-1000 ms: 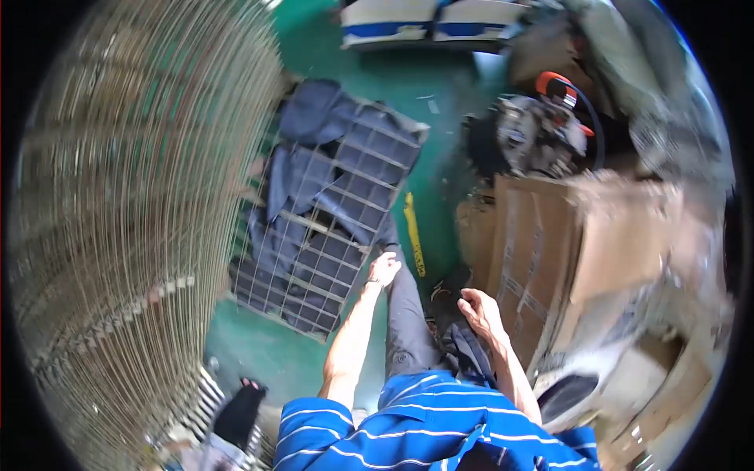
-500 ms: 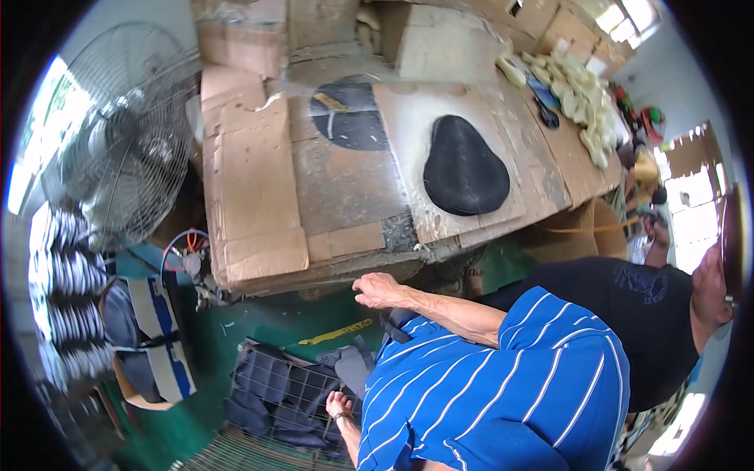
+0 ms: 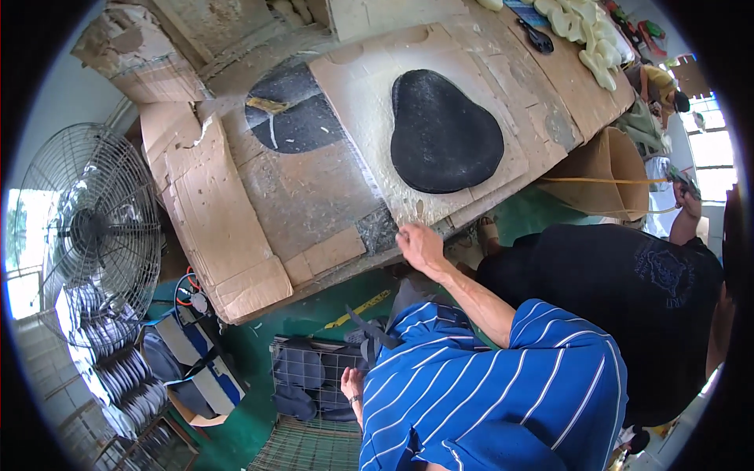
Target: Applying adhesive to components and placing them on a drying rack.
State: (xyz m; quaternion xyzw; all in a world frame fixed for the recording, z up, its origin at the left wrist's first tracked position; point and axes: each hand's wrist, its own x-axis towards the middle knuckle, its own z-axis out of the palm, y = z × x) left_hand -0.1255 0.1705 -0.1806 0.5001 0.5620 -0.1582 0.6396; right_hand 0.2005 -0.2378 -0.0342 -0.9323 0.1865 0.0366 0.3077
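Right hand (image 3: 420,245), fingers spread flat, is now resting on the cardboard-covered surface (image 3: 314,196) edge rather than hanging low, while left hand (image 3: 353,385) is still reaching, loosely curled, into the wire crate (image 3: 314,377).

Pad (image 3: 444,129) lies on counter (image 3: 314,196), right of centre. Right hand (image 3: 420,245) rests on counter's near edge. Fan (image 3: 90,235) stands left of counter. Left hand (image 3: 353,385) touches wire crate (image 3: 314,377) on floor below.

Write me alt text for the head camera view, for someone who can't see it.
A person in a blue striped shirt rests their right hand on the edge of a cardboard-covered workbench bearing a black pear-shaped pad. Their left hand reaches down to a wire crate of dark pieces; a floor fan stands left.
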